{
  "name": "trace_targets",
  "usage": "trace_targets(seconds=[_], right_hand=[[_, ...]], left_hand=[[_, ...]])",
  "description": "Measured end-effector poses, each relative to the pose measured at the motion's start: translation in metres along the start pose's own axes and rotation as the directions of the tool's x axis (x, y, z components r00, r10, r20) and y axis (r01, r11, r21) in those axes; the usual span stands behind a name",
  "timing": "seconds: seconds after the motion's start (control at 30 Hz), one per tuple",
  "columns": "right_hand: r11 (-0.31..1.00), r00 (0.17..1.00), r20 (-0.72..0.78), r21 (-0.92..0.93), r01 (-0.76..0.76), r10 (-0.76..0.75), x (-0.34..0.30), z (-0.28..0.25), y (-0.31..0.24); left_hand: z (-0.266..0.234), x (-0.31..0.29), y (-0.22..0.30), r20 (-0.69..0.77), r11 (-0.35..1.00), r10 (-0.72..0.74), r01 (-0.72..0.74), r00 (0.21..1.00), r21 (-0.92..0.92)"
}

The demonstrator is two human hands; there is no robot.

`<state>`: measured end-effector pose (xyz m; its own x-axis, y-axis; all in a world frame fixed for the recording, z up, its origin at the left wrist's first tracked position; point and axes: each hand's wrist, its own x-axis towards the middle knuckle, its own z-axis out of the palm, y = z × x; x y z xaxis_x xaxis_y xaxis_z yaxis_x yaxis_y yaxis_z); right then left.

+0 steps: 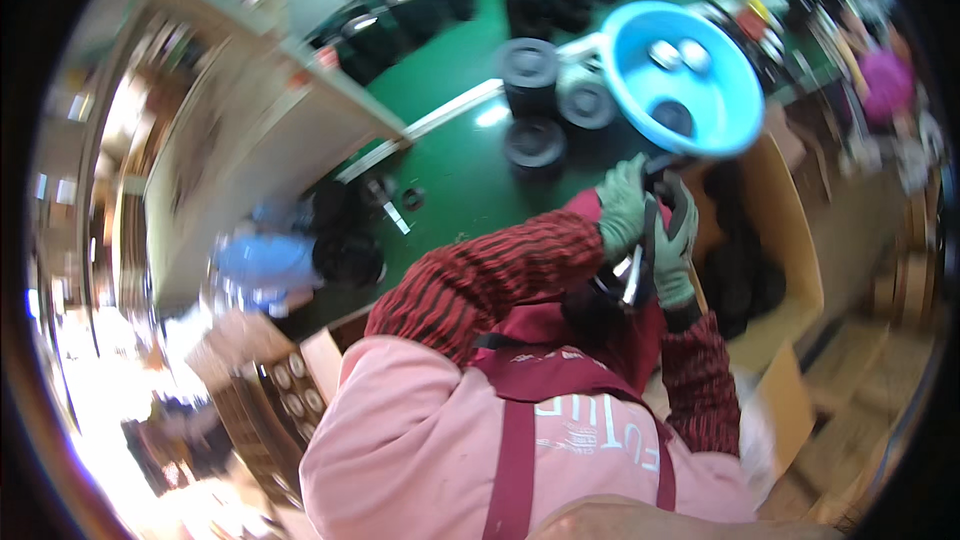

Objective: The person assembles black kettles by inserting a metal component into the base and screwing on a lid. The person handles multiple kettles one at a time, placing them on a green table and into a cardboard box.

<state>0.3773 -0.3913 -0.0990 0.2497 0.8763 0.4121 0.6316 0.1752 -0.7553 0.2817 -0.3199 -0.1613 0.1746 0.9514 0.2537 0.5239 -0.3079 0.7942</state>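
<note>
Both my hands wear green gloves and meet in front of my apron, just off the bench edge. My left hand (622,202) is closed on a black object (666,164), gripping its upper end. My right hand (676,252) wraps the same object from the right. Motion blur and the fingers hide much of it, so its kind cannot be made out. Below the hands, a shiny metal piece (630,278) shows against something dark; whether it belongs to the held object is unclear. Past my hands, black lidded cylinders (534,145) stand on the green bench.
A light blue basin (745,105) holds white round pieces and a dark disc. An open cardboard box (805,265) with black items is at my right. More black containers (415,8) line the bench's far side. A wooden panel (250,150) and blue plastic bag (265,260) stand left.
</note>
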Motion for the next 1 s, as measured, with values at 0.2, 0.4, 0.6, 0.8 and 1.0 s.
trace_targets(seconds=[0.2, 0.4, 0.6, 0.8, 1.0], right_hand=[[0.953, 0.871, 0.474, -0.182, 0.244, -0.132, 0.013, 0.015, 0.037], [0.917, 0.822, 0.484, -0.092, 0.388, -0.299, 0.008, 0.063, 0.062], [0.989, 0.946, 0.299, -0.029, 0.142, -0.127, -0.007, 0.076, 0.063], [0.985, 0.905, 0.421, -0.126, 0.115, -0.052, -0.012, 0.075, 0.052], [0.704, 0.830, 0.090, -0.484, 0.520, -0.551, -0.024, 0.020, 0.027]], left_hand=[[-0.078, -0.020, 0.036, 0.369, 0.832, -0.555, 0.501, 0.746, 0.239], [-0.102, 0.005, 0.109, 0.846, 0.972, -0.081, 0.229, 0.527, -0.050], [-0.031, -0.012, 0.086, 0.576, 0.828, -0.437, 0.060, 0.691, 0.557], [-0.043, -0.048, 0.044, 0.153, 0.515, -0.602, 0.235, 0.784, 0.824], [-0.107, -0.037, 0.051, 0.720, 0.890, -0.240, -0.149, 0.651, 0.431]])
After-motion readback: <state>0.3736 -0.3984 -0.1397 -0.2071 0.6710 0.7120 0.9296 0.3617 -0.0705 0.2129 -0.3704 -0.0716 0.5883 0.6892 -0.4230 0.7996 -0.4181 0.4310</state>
